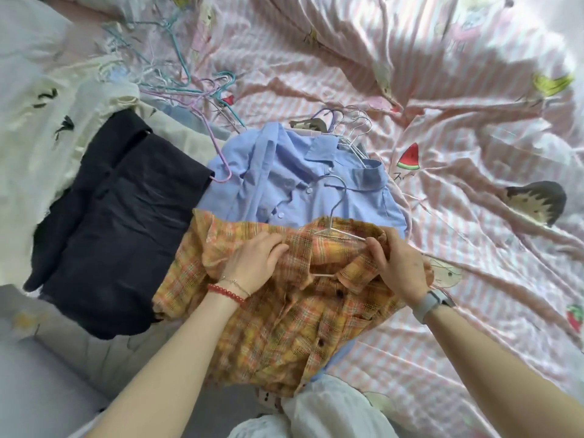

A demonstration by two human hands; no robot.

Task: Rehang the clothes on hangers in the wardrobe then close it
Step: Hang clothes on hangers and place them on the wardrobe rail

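An orange and yellow plaid shirt (284, 317) lies on the bed in front of me, with a white hanger (335, 216) inside its collar and the hook sticking out above. My left hand (256, 262) grips the shirt's left shoulder fabric. My right hand (399, 263) pinches the right side of the collar over the hanger's arm. A light blue shirt (294, 181) on its own hanger lies just beyond, partly under the plaid one. The wardrobe is out of view.
A dark navy garment (107, 222) lies to the left, cream clothing (47, 128) beyond it. Several loose pastel hangers (177, 74) are scattered at the back left, more hangers (347, 124) above the blue shirt. The pink striped bedsheet (458, 121) spreads right. White fabric (316, 412) sits near me.
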